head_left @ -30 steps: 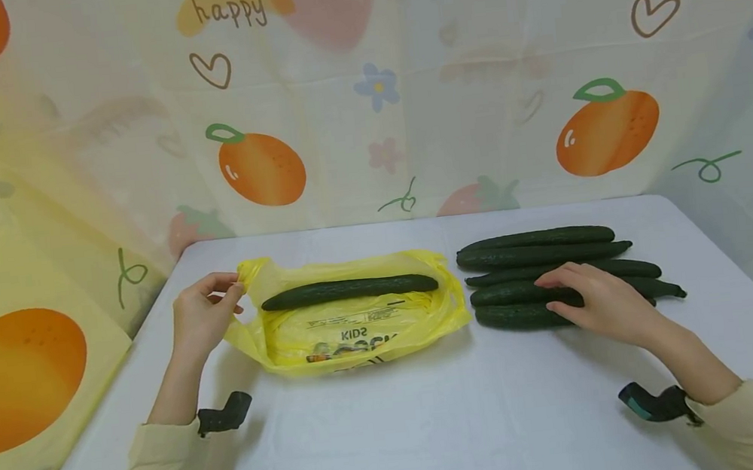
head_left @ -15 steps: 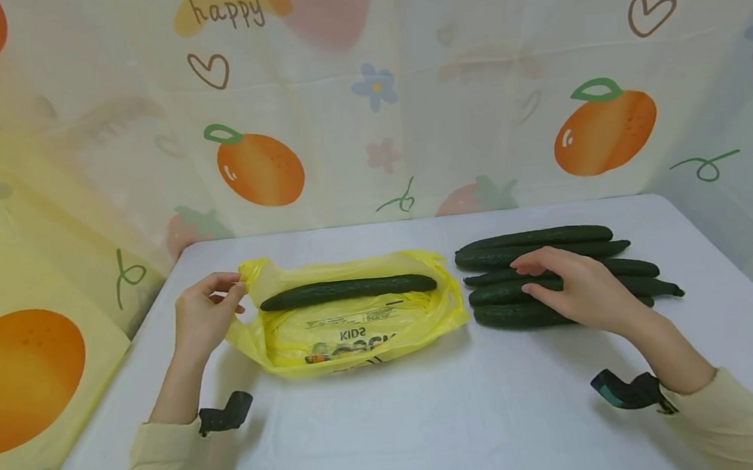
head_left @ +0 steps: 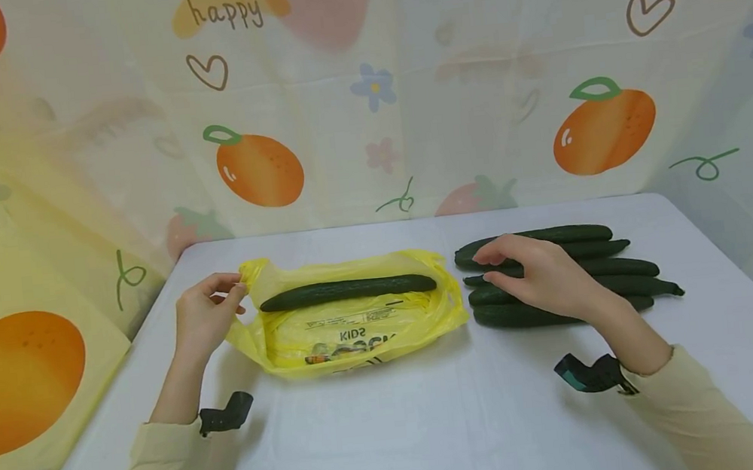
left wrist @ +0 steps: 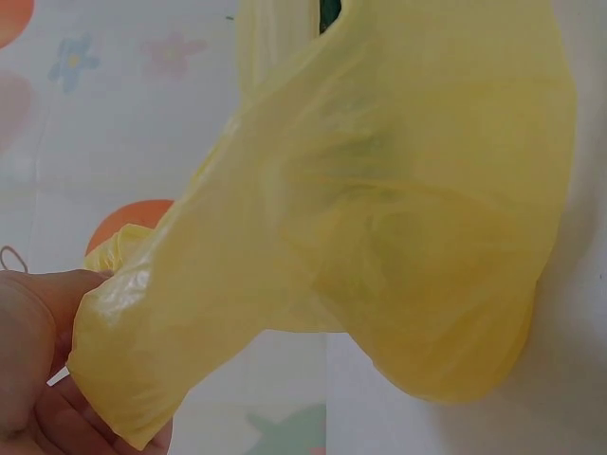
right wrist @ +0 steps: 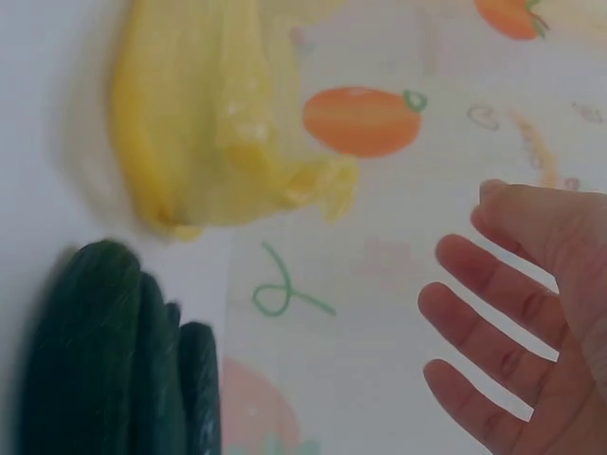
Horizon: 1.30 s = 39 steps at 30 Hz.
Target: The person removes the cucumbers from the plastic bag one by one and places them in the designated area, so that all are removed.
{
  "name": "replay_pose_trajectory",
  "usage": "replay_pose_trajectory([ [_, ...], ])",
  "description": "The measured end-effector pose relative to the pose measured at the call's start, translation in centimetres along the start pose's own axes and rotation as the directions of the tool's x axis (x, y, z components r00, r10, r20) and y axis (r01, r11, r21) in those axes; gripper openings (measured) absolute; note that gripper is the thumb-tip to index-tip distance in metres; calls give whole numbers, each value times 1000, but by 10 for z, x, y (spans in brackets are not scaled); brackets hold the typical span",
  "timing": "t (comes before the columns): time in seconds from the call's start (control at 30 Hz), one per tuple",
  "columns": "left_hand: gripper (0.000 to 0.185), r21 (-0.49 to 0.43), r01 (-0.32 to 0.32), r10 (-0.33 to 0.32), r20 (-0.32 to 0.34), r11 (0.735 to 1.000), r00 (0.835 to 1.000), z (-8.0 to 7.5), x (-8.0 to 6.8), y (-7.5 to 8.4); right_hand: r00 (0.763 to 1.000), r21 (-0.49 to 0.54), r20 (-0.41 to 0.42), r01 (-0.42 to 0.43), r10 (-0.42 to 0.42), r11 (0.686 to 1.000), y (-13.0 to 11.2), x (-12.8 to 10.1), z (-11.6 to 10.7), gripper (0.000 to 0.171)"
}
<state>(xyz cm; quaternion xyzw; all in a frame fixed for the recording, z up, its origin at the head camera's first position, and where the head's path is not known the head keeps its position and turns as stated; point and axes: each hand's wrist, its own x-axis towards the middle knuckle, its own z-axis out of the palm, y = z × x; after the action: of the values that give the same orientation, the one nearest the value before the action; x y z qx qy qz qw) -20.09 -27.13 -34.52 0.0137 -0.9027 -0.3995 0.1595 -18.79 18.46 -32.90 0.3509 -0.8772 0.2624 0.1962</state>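
A yellow plastic bag lies open on the table, its printed side showing. Inside it, one dark green cucumber lies lengthwise. My left hand pinches the bag's upper left corner; in the left wrist view the left hand holds the thin plastic. Over the row of cucumbers on the right hovers my right hand, thumb and fingers apart with nothing between them. The right wrist view has the right hand with loosely bent fingers, away from the cucumber ends.
A white-covered table carries everything. Behind it hangs a patterned cloth with oranges, hearts and flowers. Dark wrist cameras stick out from both sleeves.
My right hand has moved left across the cucumbers, rising slightly, and holds nothing. The left hand keeps its grip on the bag corner. The cucumbers and bag stay in place.
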Motion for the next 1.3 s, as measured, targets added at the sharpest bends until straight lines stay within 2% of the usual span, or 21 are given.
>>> replay_pose_trajectory([
  [0.3,22,6,-6,6,-8,1000,1000,0,0,0,997,57,60,45,-49,997,-15,28,10,28],
  [0.57,21,7,-10,10,-11,1000,1000,1,1,0,984,93,167,39,-54,995,-29,49,22,29],
  [0.83,22,8,-11,11,-11,1000,1000,1,0,0,974,135,217,44,-73,990,-38,67,34,29],
  [1.13,20,7,-24,24,-23,1000,999,2,0,-2,942,140,332,-6,-41,990,-48,84,52,31],
  [1.3,19,6,-28,28,-27,1000,999,2,-1,-3,927,135,373,-4,-47,991,-53,95,61,31],
])
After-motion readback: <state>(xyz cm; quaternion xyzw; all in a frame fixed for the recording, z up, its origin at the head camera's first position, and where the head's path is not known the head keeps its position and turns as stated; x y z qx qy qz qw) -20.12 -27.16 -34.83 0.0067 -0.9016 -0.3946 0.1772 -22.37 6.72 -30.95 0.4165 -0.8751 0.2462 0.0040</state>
